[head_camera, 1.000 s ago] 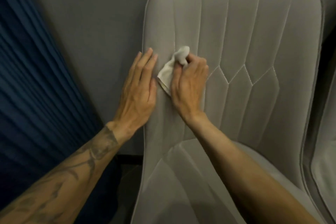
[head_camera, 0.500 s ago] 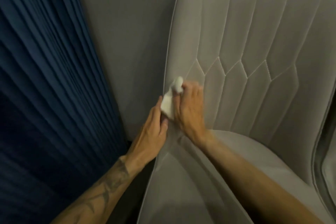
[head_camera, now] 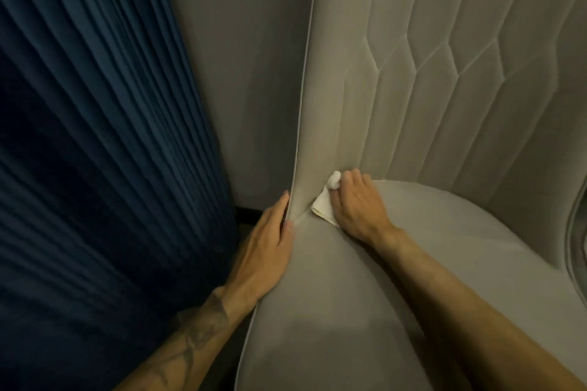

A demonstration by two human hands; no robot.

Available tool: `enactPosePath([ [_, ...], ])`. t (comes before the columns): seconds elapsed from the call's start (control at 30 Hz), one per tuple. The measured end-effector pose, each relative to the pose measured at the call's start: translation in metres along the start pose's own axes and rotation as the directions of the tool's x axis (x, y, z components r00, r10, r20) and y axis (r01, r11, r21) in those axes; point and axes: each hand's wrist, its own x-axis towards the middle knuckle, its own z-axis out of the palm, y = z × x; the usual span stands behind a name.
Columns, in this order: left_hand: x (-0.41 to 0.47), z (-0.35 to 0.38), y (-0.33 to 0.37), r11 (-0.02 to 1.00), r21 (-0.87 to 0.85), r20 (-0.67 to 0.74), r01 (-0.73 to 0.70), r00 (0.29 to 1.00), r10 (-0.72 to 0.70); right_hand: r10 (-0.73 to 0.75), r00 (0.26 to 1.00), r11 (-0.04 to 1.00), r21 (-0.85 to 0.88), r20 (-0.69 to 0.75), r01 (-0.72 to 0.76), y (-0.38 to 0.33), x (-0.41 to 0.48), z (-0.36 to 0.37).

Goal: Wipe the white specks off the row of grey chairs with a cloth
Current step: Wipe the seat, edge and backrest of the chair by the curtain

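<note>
Wiping crease where chair [head_camera: 413, 263] back meets seat. Right hand [head_camera: 355, 203] grips cloth [head_camera: 324, 203]; left hand [head_camera: 266, 247] flat, bracing edge. Next, probably: stroke along crease.

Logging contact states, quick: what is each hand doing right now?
Left hand: open, fingers straight along the left edge of the grey chair.
Right hand: closed on the white cloth, pressing it at the seat-back crease.

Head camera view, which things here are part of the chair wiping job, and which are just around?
Part of the job:
grey chair
white cloth
right hand, gripping the cloth
left hand, resting on the chair's edge

Just around:
blue curtain
grey wall
</note>
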Motion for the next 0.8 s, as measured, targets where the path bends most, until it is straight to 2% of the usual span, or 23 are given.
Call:
enactPosePath([
  [0.2, -0.038, -0.013, -0.011, 0.997, 0.016, 0.077, 0.071, 0.994, -0.072, -0.130, 0.991, 0.983, 0.126, -0.038, 0.134, -0.051, -0.036, -0.009],
  [0.3, -0.077, -0.022, -0.007, 0.981, 0.002, 0.116, 0.195, 0.974, -0.194, -0.280, 0.955, 0.957, 0.053, -0.096, 0.286, -0.081, -0.058, -0.023],
  [0.33, -0.091, -0.025, -0.005, 0.972, 0.031, 0.109, 0.235, 0.965, -0.237, -0.338, 0.937, 0.938, 0.055, -0.084, 0.343, -0.095, -0.069, -0.027],
  [0.4, -0.119, -0.033, 0.001, 0.931, 0.096, 0.132, 0.352, 0.923, -0.362, -0.368, 0.930, 0.925, 0.105, 0.004, 0.366, -0.127, -0.091, -0.038],
  [0.47, -0.147, -0.047, 0.009, 0.880, 0.145, 0.191, 0.453, 0.859, -0.474, -0.361, 0.913, 0.930, 0.149, 0.193, 0.336, -0.154, -0.112, -0.049],
  [0.57, -0.184, -0.076, 0.027, 0.848, 0.259, 0.294, 0.462, 0.798, -0.525, -0.272, 0.821, 0.956, 0.241, 0.502, 0.169, -0.180, -0.134, -0.079],
  [0.67, -0.209, -0.118, 0.065, 0.805, 0.351, 0.375, 0.478, 0.716, -0.589, -0.215, 0.742, 0.957, 0.287, 0.635, 0.031, -0.197, -0.139, -0.133],
  [0.8, -0.227, -0.189, 0.155, 0.839, 0.405, 0.399, 0.364, 0.755, -0.520, -0.085, 0.674, 0.953, 0.257, 0.734, -0.160, -0.208, -0.131, -0.244],
])
